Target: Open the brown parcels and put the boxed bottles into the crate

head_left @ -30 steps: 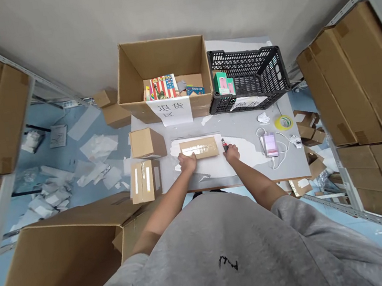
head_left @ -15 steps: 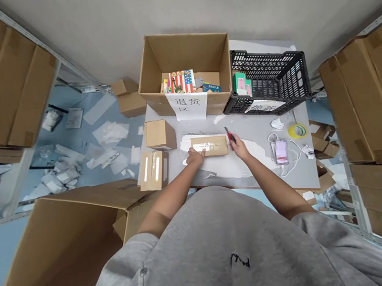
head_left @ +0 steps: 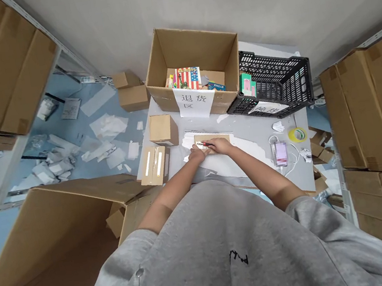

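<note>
A small cardboard box [head_left: 222, 137] with shiny tape along its top lies on a white sheet at the middle of the table. My left hand [head_left: 197, 153] grips the left end of this box, thumb on top. A red and black box cutter [head_left: 207, 144] is in my right hand [head_left: 221, 146], its fingers wrapped round the handle. The cutter reaches over the box's left part, close to my left fingers. Its blade tip is too small to tell whether it touches the tape. My right hand covers much of the box's top.
Two closed cartons [head_left: 162, 129] stand left on the table [head_left: 187, 121]. Behind are a large open box [head_left: 193, 41] with books and a black crate [head_left: 280, 75]. A phone [head_left: 279, 153], cable and yellow tape roll [head_left: 297, 134] lie right. A big open carton [head_left: 53, 232] stands lower left.
My right hand has swung left from beyond the box's right end to over its left part, bringing the box cutter along. My left hand stays on the box. The view has shifted slightly.
</note>
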